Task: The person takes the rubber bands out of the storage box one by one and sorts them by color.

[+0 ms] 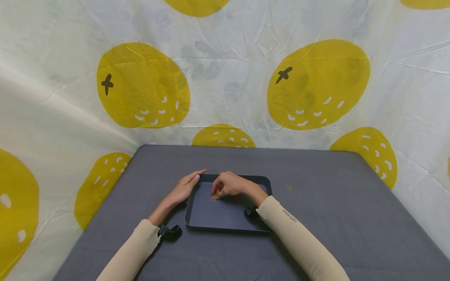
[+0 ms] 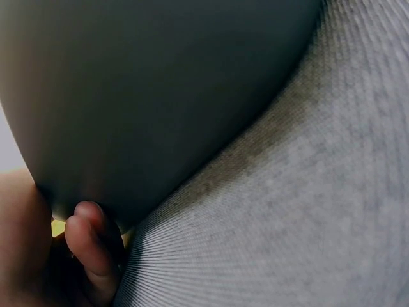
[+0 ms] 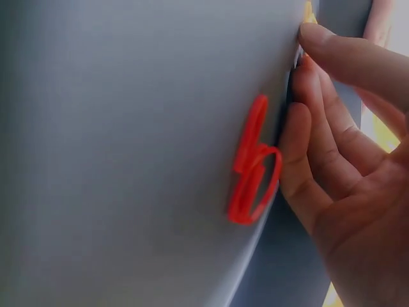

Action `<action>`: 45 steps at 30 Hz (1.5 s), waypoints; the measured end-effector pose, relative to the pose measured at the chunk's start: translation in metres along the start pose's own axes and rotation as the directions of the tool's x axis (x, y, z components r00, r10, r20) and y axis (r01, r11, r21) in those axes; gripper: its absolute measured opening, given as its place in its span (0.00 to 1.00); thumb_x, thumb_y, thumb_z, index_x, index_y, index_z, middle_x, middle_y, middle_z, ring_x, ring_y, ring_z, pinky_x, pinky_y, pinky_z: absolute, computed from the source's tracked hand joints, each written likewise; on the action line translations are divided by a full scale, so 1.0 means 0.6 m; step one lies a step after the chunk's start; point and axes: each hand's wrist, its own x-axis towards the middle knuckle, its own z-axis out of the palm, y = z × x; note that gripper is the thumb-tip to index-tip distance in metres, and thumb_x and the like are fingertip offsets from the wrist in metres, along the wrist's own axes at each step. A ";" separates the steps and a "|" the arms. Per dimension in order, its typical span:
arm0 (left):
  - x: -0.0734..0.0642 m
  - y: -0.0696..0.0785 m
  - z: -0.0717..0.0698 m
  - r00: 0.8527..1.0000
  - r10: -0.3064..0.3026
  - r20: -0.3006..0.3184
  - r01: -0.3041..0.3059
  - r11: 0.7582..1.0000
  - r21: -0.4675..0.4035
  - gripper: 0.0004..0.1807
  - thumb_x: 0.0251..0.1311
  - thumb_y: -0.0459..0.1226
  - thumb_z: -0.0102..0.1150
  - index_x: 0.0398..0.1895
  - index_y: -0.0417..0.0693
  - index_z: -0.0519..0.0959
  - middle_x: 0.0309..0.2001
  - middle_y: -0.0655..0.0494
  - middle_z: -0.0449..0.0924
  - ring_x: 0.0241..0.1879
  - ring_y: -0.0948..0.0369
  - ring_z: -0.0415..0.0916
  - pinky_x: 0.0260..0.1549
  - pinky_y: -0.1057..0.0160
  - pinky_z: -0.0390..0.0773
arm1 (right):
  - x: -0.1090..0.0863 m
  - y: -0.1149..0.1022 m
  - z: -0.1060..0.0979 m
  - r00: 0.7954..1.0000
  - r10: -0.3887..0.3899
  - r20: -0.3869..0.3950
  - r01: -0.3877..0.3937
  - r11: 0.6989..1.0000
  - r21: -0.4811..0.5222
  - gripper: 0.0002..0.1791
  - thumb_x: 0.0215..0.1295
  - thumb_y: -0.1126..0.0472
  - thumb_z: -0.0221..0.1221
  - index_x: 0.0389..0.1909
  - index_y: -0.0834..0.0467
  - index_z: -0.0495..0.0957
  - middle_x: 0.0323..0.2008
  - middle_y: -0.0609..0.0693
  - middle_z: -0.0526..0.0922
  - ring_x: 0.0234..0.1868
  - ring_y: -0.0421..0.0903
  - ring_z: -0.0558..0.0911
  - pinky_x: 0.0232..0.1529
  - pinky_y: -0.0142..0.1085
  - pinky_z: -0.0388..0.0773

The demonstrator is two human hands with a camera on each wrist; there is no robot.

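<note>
A dark shallow tray (image 1: 225, 228) lies on the grey table. My left hand (image 1: 183, 190) holds its left rim near the far corner; curled fingertips (image 2: 89, 243) show against the tray's outer wall (image 2: 147, 96) in the left wrist view. Over the tray, my right hand (image 1: 230, 184) pinches a yellow-orange rubber band (image 3: 308, 11) between thumb and fingertips. Orange bands (image 1: 214, 197) show right at those fingertips in the head view; how many are gripped is hidden. Red rubber bands (image 3: 252, 173) lie on the tray floor below the right hand.
One loose orange rubber band (image 1: 288, 187) lies on the table (image 1: 316, 218) to the right of the tray. Behind the table hangs a white curtain (image 1: 228, 78) printed with yellow fruit. Each wrist wears a black strap (image 1: 170, 232).
</note>
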 end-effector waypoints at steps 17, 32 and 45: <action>0.000 0.001 -0.002 1.000 -0.015 -0.005 0.015 1.000 0.007 0.24 0.85 0.46 0.37 0.78 0.58 0.68 0.76 0.48 0.69 0.56 0.49 0.78 0.54 0.52 0.75 | -0.004 0.008 0.000 1.000 0.019 -0.021 -0.018 0.998 0.066 0.05 0.65 0.64 0.70 0.40 0.54 0.91 0.34 0.45 0.91 0.32 0.33 0.85 0.35 0.28 0.82; 0.003 -0.002 -0.002 0.999 -0.039 0.037 0.041 0.997 -0.072 0.25 0.84 0.48 0.37 0.79 0.61 0.66 0.69 0.40 0.74 0.09 0.58 0.64 0.12 0.54 0.73 | -0.025 -0.002 -0.024 0.997 0.008 -0.075 0.000 0.995 0.101 0.06 0.66 0.64 0.68 0.41 0.55 0.91 0.37 0.46 0.91 0.34 0.35 0.86 0.37 0.29 0.84; -0.001 0.001 -0.001 1.000 -0.029 0.004 0.029 0.999 -0.027 0.25 0.84 0.49 0.38 0.78 0.58 0.67 0.74 0.44 0.70 0.23 0.56 0.77 0.28 0.57 0.80 | -0.071 -0.004 -0.065 0.986 0.007 -0.165 0.007 0.996 0.085 0.07 0.69 0.63 0.66 0.43 0.54 0.90 0.40 0.46 0.91 0.37 0.36 0.87 0.43 0.32 0.85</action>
